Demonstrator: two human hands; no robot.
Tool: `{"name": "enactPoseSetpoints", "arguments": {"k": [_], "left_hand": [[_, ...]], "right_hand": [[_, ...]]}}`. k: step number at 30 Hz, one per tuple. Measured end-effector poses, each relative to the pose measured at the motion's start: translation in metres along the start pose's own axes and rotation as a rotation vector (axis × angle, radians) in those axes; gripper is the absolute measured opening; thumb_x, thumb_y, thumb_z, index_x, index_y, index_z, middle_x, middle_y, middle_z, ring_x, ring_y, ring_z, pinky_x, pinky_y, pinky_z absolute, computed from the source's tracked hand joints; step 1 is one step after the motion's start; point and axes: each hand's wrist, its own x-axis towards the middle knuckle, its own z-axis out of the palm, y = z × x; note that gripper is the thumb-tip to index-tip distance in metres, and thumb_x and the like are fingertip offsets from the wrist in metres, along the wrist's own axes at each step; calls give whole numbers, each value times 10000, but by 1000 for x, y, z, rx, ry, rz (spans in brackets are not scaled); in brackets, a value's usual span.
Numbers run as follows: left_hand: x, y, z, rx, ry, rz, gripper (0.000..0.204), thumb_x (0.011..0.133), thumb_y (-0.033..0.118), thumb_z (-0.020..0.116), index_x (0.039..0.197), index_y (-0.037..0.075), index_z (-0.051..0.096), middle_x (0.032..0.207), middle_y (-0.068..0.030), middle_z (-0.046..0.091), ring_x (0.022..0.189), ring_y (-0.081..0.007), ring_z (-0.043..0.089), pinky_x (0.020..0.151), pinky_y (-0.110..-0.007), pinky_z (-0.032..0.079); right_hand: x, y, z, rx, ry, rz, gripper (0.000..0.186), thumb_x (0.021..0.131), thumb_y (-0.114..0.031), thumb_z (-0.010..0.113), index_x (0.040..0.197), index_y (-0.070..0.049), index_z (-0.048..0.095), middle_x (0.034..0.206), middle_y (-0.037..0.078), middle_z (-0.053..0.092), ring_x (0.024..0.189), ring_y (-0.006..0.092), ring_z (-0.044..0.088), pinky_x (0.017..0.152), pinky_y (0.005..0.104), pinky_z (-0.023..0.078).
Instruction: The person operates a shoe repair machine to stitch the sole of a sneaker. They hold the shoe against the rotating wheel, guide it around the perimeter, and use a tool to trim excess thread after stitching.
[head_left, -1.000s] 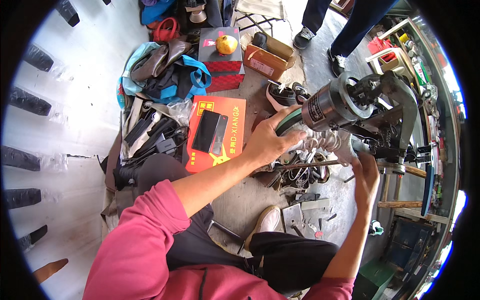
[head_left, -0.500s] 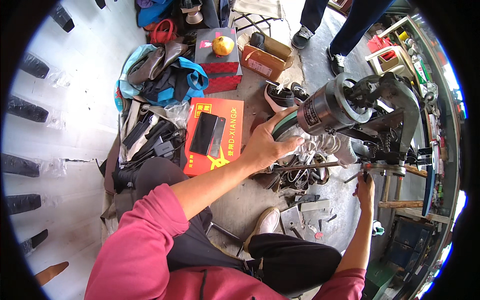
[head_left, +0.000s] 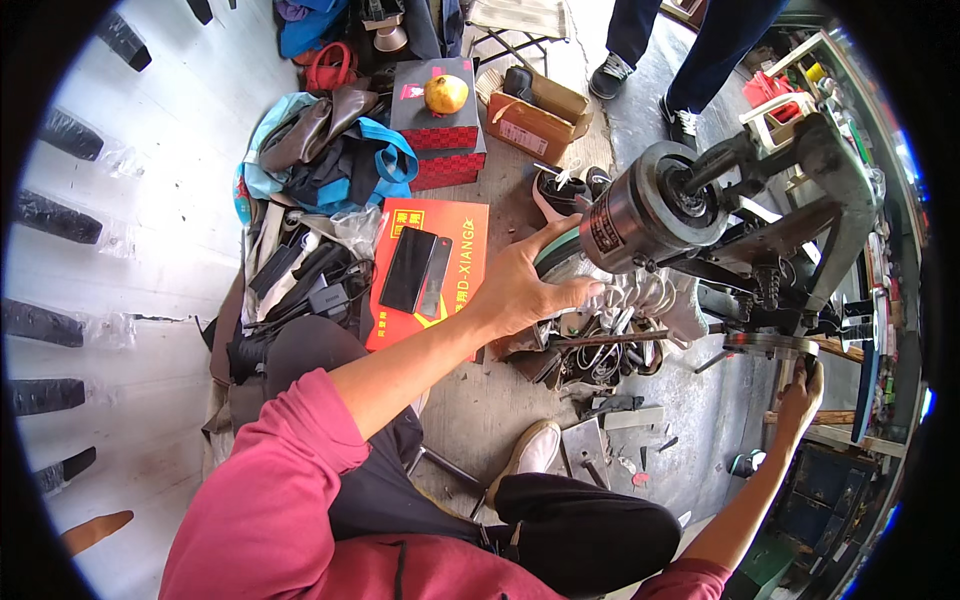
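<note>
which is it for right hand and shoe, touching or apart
Apart. The head view shows the right hand at the metal disc, with floor visible between hand and shoe.

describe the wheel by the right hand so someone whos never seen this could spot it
Find the big dark metal machine on the right of the picture. Go down to its lower end, just above the person's right hand, for the round metal wheel. Unlike the thick, tilted metal cylinder higher up, it is thin and shows nearly edge-on.
</note>
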Motion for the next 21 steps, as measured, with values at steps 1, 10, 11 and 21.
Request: {"name": "enactPoseSetpoints", "arguments": {"k": [1,10,11,21], "left_hand": [[1,0,-1,-10,-24,-14,855,754,431,890,1406,6,537,1286,-99,653,1220,-178,565,1112,-349,384],[2,12,-1,23,-30,-19,931,719,473,900,1401,-40,527,1257,-130,673,1212,-202,587,1084,-342,407],[1,14,-1,62,-25,-46,944,717,477,900,1397,-58,522,1243,-136,682,1196,-201,600,1072,-338,419],[6,-1,4,45,-6,46,939,705,477,913,1397,-28,530,1255,-121,686,1206,-193,596,1084,-348,406]], "right_hand": [[10,20,-1,-19,-22,13,215,1030,-224,571,1129,-47,643,749,37,578,514,104,440,487,297,377],[-45,27,84,365,-547,307,226,1029,-241,591,882,-75,548,631,6,503,501,107,494,446,295,410],[-56,6,83,364,-587,266,233,1029,-246,591,881,-72,549,630,-1,499,502,105,489,456,292,407],[3,-5,-8,180,-120,25,136,1022,-182,577,987,-61,627,659,-11,513,532,81,477,482,271,385]]}}
